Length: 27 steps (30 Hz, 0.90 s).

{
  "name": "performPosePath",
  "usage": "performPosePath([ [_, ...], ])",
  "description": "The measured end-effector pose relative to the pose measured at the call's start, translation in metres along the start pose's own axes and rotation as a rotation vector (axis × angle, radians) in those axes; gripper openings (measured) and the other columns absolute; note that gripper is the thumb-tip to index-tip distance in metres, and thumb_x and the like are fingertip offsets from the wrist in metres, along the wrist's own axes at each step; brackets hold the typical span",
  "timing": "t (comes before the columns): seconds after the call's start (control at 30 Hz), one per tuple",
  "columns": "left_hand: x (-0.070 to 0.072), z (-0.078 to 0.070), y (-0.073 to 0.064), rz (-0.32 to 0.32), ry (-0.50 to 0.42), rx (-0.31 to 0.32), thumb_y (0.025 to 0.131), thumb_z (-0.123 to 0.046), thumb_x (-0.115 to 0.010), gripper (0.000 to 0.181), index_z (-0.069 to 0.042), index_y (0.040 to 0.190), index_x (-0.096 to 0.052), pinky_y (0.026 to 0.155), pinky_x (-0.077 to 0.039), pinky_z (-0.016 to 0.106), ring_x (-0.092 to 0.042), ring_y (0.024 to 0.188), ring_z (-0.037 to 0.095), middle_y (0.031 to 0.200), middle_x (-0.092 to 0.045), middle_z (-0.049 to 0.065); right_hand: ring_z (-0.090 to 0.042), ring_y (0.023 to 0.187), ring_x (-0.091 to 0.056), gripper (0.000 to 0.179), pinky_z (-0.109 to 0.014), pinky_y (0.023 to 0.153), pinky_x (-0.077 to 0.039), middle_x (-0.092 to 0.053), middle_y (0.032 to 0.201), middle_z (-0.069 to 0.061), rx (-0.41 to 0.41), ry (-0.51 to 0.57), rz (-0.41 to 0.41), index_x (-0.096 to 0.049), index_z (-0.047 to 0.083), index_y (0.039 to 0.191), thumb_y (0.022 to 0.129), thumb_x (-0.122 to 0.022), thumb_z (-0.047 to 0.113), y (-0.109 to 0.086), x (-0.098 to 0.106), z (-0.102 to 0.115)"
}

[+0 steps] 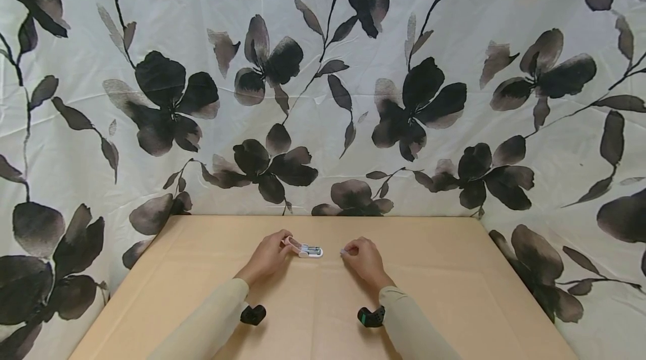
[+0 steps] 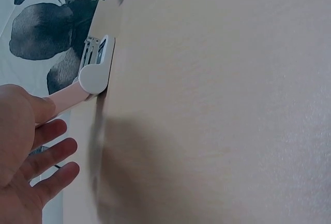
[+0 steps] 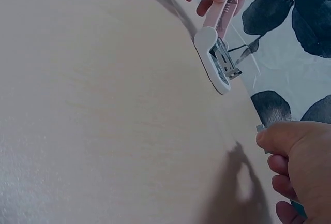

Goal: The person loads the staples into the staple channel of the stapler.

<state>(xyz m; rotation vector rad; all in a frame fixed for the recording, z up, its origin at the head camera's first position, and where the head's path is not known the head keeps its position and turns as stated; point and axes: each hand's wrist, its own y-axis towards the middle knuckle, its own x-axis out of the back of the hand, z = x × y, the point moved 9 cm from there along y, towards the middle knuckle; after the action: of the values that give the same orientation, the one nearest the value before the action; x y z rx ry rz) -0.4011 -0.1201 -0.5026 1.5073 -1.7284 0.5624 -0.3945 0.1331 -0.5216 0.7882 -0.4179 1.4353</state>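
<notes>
A small pink-and-white stapler (image 1: 310, 254) stands opened up near the middle of the table, its metal magazine exposed between the raised pink cover and the white base. My left hand (image 1: 267, 256) grips the end of the pink cover, with the other fingers spread apart in the left wrist view. To the right of the stapler, my right hand (image 1: 364, 259) pinches a short grey strip of staples (image 3: 260, 129) between thumb and forefinger, apart from the stapler. Most of the strip is hidden by the fingertips.
The tan table (image 1: 313, 315) runs up to a white cloth (image 1: 348, 124) with dark flowers hanging behind it. A black band (image 1: 370, 317) sits at the right wrist, another black band (image 1: 253, 315) at the left.
</notes>
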Motion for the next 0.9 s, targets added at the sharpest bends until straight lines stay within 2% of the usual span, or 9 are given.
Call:
performPosePath([
  [0.27,0.001,-0.001,0.001,-0.009,-0.002,-0.010,0.098,-0.009,-0.070,0.021,-0.003,0.117,-0.066,0.083,-0.054,0.040,-0.064,0.090,0.018,0.101,-0.071,0.007,-0.015,0.085,-0.056,0.008,-0.032,0.078,-0.050,-0.064,0.089,-0.001,0.005,0.000,-0.003,-0.075,0.010,0.088,0.088,-0.081,0.015,0.002,-0.001,0.005],
  [0.9,-0.001,0.001,0.001,0.010,0.006,0.021,0.099,-0.008,-0.066,0.021,-0.004,0.119,-0.065,0.085,-0.053,0.041,-0.061,0.091,0.018,0.103,-0.070,0.007,-0.017,0.088,-0.058,0.006,-0.036,0.083,-0.053,-0.065,0.093,-0.003,0.020,0.010,0.013,-0.076,0.009,0.089,0.087,-0.081,0.012,0.004,-0.008,0.013],
])
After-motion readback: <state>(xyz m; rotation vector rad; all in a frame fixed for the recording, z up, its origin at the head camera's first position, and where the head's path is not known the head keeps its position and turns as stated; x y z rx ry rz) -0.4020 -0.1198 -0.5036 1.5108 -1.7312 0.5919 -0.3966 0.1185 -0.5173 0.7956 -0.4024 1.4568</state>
